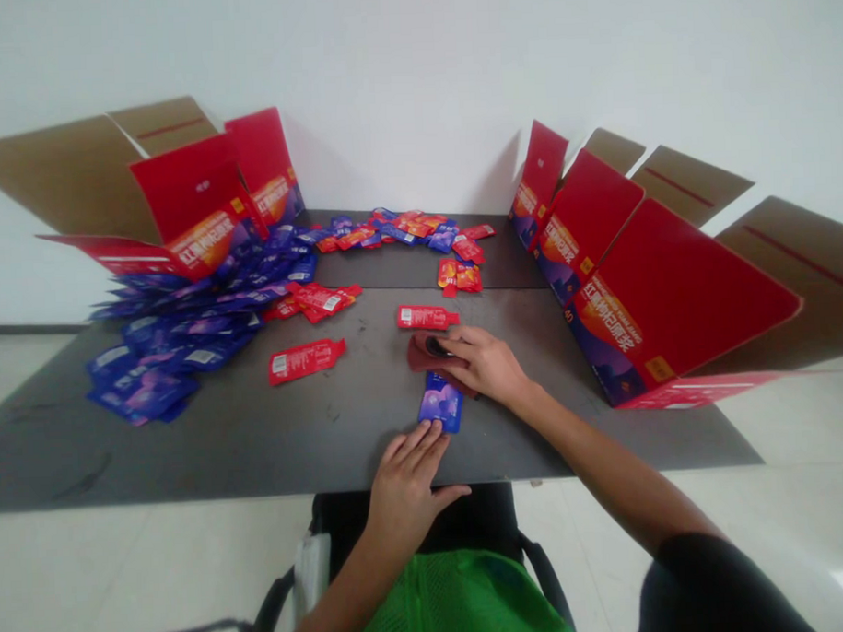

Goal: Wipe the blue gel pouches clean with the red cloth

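Observation:
A blue-purple pouch (439, 404) lies flat on the grey table near its front edge. The outstretched fingertips of my left hand (408, 473) rest on the pouch's near end, and that hand is open. My right hand (489, 362) is closed on a reddish-brown cloth (421, 351), which covers the pouch's far end. A small black piece (436, 346) shows at the fingertips, its kind unclear. Just beyond the cloth lies a red pouch (425, 317). Another red pouch (307, 361) sits to the left, apart from both hands.
Blue pouches (201, 333) spill in a heap before an open red carton (203, 222) at left. Another open carton (669, 289) stands at right. Red and blue pouches (397, 226) lie along the table's back, by the wall. Red pouches (317, 301) overlap beside the heap.

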{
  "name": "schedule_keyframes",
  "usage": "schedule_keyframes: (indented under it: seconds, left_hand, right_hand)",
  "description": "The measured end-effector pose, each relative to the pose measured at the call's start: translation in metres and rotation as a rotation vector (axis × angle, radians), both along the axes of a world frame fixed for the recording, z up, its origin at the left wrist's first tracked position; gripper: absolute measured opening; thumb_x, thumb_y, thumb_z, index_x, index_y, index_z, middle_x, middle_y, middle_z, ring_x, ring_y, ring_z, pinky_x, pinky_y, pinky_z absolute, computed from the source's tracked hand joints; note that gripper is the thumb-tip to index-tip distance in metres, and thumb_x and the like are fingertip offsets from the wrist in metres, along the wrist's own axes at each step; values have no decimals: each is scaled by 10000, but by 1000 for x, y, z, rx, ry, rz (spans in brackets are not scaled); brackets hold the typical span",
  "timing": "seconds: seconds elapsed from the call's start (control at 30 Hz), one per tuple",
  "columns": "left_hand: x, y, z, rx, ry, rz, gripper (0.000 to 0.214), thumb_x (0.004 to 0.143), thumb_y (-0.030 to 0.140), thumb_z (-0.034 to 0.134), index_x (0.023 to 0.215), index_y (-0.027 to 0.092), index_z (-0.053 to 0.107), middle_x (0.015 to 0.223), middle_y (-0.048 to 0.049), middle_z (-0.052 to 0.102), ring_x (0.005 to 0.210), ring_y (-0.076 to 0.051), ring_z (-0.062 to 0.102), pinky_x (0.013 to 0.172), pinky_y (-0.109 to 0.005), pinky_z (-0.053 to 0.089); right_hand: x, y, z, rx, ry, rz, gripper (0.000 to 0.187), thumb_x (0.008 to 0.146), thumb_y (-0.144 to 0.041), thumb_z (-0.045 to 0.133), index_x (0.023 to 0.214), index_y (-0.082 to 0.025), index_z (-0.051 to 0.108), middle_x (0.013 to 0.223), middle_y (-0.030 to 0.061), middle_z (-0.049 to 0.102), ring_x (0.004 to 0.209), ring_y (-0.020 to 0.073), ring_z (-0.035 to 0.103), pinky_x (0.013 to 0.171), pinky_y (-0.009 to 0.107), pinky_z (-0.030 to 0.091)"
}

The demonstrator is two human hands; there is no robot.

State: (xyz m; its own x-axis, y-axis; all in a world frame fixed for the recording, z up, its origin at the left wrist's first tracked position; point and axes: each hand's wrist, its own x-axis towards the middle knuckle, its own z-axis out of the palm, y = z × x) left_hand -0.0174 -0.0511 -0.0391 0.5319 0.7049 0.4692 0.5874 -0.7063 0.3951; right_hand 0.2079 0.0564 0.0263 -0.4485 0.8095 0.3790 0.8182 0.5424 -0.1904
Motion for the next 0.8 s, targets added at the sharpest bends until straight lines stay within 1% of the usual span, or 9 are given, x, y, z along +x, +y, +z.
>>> schedule_keyframes:
  seconds: [0.1, 0.17, 0.3, 0.43, 0.5, 0.57, 0.67, 0.73, 0.8]
  left_hand:
    - [0, 0, 0, -14, 6, 4, 604, 831, 581, 744, 1264, 164, 683, 1287, -131, 712, 1201, -339, 666, 1013, -518, 517]
    - [0, 0, 0, -21, 12, 4, 603, 828, 583, 745, 1255, 161, 688, 1256, -130, 727, 1178, -341, 678, 1016, -525, 516]
    - [0, 1, 3, -15, 17, -14, 595, 855, 574, 721, 1288, 170, 668, 1362, -143, 663, 1255, -342, 634, 1016, -515, 513]
    - [0, 0, 3, -16, 9, -3, 585, 860, 581, 714, 1281, 177, 673, 1371, -143, 656, 1253, -335, 637, 1005, -509, 519]
    - [0, 0, 2, -13, 8, -2, 596, 854, 579, 721, 1286, 172, 672, 1362, -141, 663, 1250, -333, 639, 1004, -509, 521]
    - [0, 0, 0, -5, 5, -1, 615, 850, 585, 720, 1294, 163, 666, 1349, -142, 672, 1247, -334, 640, 1010, -514, 517]
    - [1, 0, -1, -2, -10, 8, 623, 844, 612, 707, 1257, 147, 682, 1273, -146, 716, 1194, -334, 670, 1016, -522, 511]
    - [2, 0, -1, -11, -6, 6, 626, 837, 624, 705, 1240, 145, 688, 1245, -144, 730, 1179, -332, 677, 1020, -523, 510]
    - [1, -1, -1, -21, 15, -4, 635, 835, 617, 712, 1265, 151, 673, 1295, -143, 706, 1217, -332, 655, 1020, -519, 509]
  right_hand:
    - [-20, -35, -2, -47, 6, 129, 348, 1001, -402, 587, 1313, -263, 658, 1154, 69, 675, 1014, 206, 630, 832, 307, 528]
    - [-26, -44, -12, -81, 7, 182, 333, 998, -396, 596, 1291, -257, 670, 1156, 65, 678, 1001, 195, 637, 827, 297, 529]
    - [-10, -8, -25, -50, 13, 49, 335, 980, -373, 635, 1270, -214, 685, 1111, 80, 687, 995, 205, 644, 857, 313, 527]
    - [8, 27, -12, -2, -53, -57, 357, 973, -367, 649, 1289, -204, 678, 1141, 102, 687, 1035, 235, 635, 876, 345, 525]
    - [5, 18, -3, 21, -17, -65, 350, 990, -380, 620, 1296, -218, 671, 1141, 96, 684, 1027, 225, 634, 865, 336, 525]
    - [-6, -6, 0, 27, 25, -32, 345, 1003, -396, 592, 1299, -233, 667, 1125, 83, 681, 1004, 210, 635, 834, 315, 526]
    - [-24, -42, -6, -27, 1, 99, 344, 999, -390, 596, 1307, -251, 661, 1136, 67, 677, 981, 200, 635, 791, 298, 526]
    - [-28, -47, -15, -57, 1, 152, 339, 991, -378, 608, 1300, -250, 664, 1147, 64, 676, 987, 197, 637, 801, 296, 527]
    - [-21, -34, -22, -48, 28, 112, 333, 984, -383, 622, 1280, -239, 677, 1117, 65, 681, 980, 197, 641, 815, 298, 528]
